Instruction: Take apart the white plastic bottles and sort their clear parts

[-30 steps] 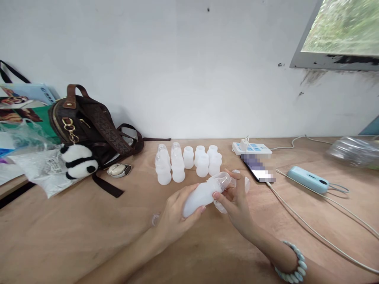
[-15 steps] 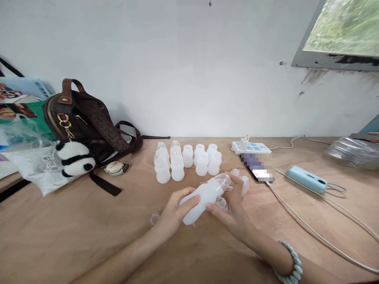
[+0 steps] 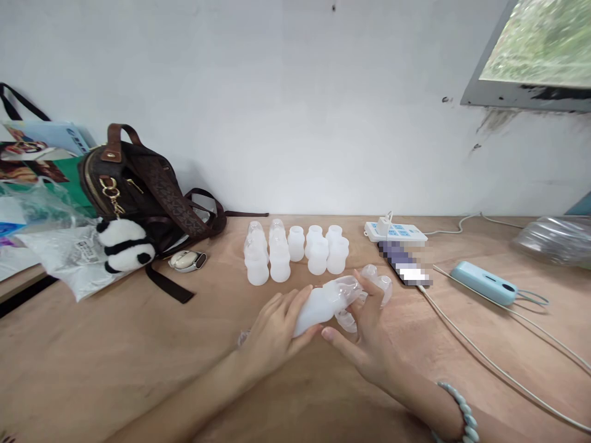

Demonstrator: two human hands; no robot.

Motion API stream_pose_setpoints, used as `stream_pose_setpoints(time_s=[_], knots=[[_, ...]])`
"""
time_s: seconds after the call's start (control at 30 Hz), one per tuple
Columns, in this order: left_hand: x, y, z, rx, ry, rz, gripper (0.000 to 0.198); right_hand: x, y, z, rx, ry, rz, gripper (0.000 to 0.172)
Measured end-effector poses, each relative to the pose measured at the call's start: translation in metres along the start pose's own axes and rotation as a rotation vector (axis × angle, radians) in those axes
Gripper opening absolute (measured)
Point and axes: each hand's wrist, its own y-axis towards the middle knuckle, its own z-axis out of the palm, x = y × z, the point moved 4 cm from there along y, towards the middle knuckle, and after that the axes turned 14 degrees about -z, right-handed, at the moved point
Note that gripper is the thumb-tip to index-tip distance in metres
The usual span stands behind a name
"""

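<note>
"Clasping a white bottle (image 3: 316, 306) that lies on its side, a person's left hand (image 3: 277, 326) curls its fingers round the bottle's base, low over a wooden table (image 3: 138, 369)," the first reads out.

"And the right hand (image 3: 369, 344)?" asks the second.

"Loosely spread at the bottle's other end, with fingertips against the clear cap (image 3: 345, 288) on its neck and the thumb stretched out beneath the body. Whether it actually pinches the cap cannot be told. A pale beaded bracelet (image 3: 457, 409) circles that wrist."

"So the bottle sits between the two hands?"

"Yes, base in the left palm and capped neck at the right hand's fingers."

"What lies around them?"

"Just beyond the right hand's fingertips, loose clear caps (image 3: 382, 282) rest on the table. One small clear cap (image 3: 243, 337) sits just left of the left hand. Past both hands, toward the wall, stands a cluster of upright white bottles (image 3: 295, 252) — some capped, some open-necked."

"Farther out?"

"Right of the right hand: a white power strip (image 3: 392, 232), a phone (image 3: 406, 267) with its screen blurred, a pale blue device (image 3: 482, 283) and white cables (image 3: 484, 360). Well to the left of the left hand is a brown handbag (image 3: 138, 191) with a panda plush (image 3: 122, 246) resting against it."
</note>
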Motion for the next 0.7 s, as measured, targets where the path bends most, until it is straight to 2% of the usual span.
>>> stream_pose_setpoints(time_s=[0.1,0.2,0.3,0.43,0.57,0.7], knots=[[0.01,0.007,0.004,0.034,0.082,0.073,0.045,0.015,0.002,0.002,0.068,-0.147,-0.168,0.074],[0.013,0.015,0.0,0.099,-0.005,0.042,0.034,0.027,0.008,0.003,0.168,-0.232,-0.253,0.071],[0.014,0.02,-0.008,0.057,-0.075,-0.065,0.028,0.031,0.014,0.001,0.199,-0.239,-0.248,0.07],[0.019,0.023,-0.012,-0.011,-0.148,-0.221,0.035,0.027,0.018,0.001,0.208,-0.244,-0.213,0.074],[0.026,0.025,-0.002,0.079,-0.4,-0.266,0.035,0.016,0.017,0.002,0.194,-0.2,-0.093,0.071],[0.04,0.027,0.012,0.116,-0.66,-0.356,0.041,0.013,0.018,0.001,0.159,-0.16,-0.072,0.065]])
